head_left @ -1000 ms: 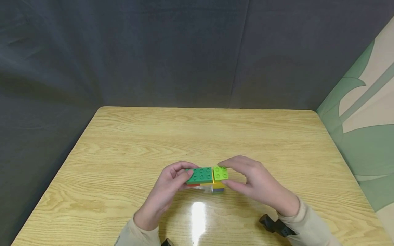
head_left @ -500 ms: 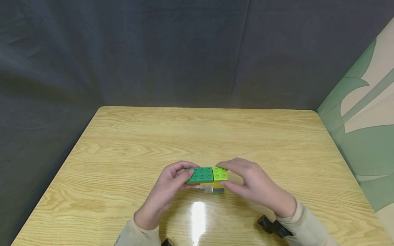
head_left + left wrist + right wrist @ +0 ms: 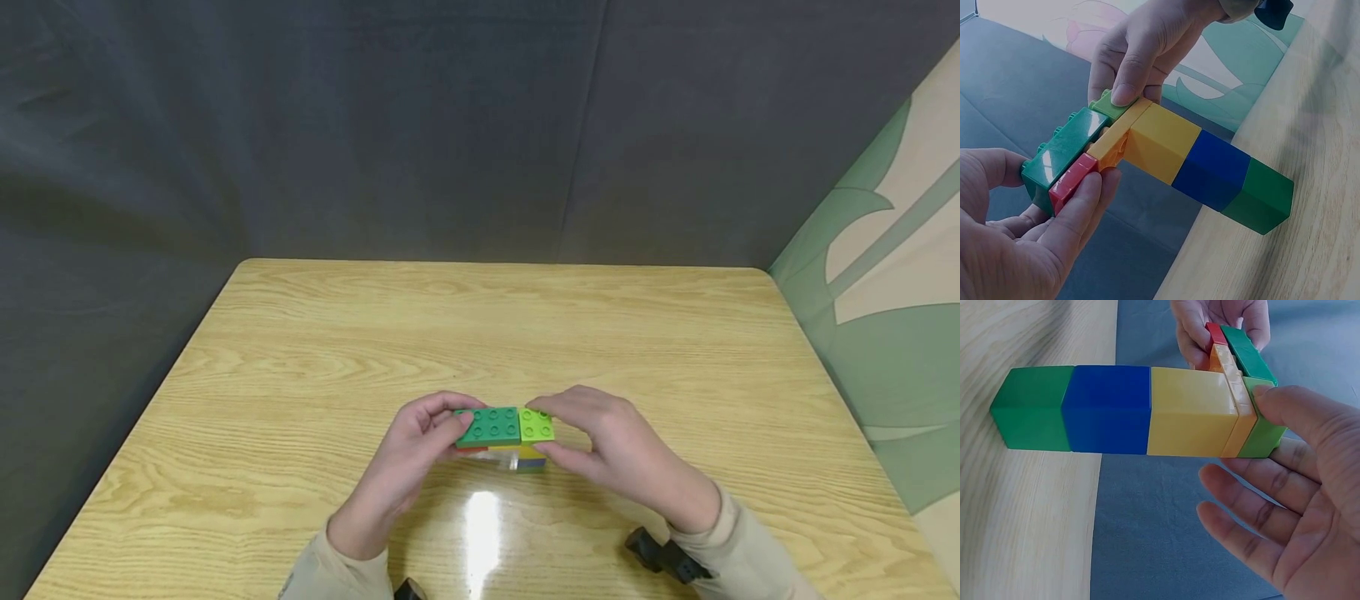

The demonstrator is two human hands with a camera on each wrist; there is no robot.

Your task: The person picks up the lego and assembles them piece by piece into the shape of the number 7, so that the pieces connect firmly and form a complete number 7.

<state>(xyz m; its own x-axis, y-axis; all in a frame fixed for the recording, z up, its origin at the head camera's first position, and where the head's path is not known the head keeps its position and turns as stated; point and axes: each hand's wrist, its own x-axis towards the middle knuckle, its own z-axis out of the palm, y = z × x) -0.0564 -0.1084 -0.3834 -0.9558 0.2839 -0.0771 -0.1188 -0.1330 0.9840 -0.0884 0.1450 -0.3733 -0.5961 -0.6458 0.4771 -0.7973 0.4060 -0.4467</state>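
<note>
A column of building bricks stands on the table: a green brick (image 3: 1263, 197) at the bottom, a blue brick (image 3: 1211, 170), then a yellow brick (image 3: 1163, 140). Across its top lies a thin orange brick (image 3: 1113, 134) jutting out to the left, with a thin red brick (image 3: 1074, 181) at its far end. A long green brick (image 3: 495, 427) lies over these two; orange studs show in a small gap beneath it. My left hand (image 3: 420, 437) grips the long green and red bricks. Thumb and fingers of my right hand (image 3: 611, 433) pinch a lime brick (image 3: 537, 425) on the column's top.
The wooden table (image 3: 300, 350) extends beyond the bricks and to both sides. A dark curtain (image 3: 420, 133) hangs behind it, with a leaf-patterned cloth (image 3: 900, 350) at the right. Black wrist devices (image 3: 663, 554) sit by the sleeves.
My right hand has shifted slightly left with the lime brick, which now sits right beside the long green one; the yellow strip between them has closed. My left hand stays almost still.
</note>
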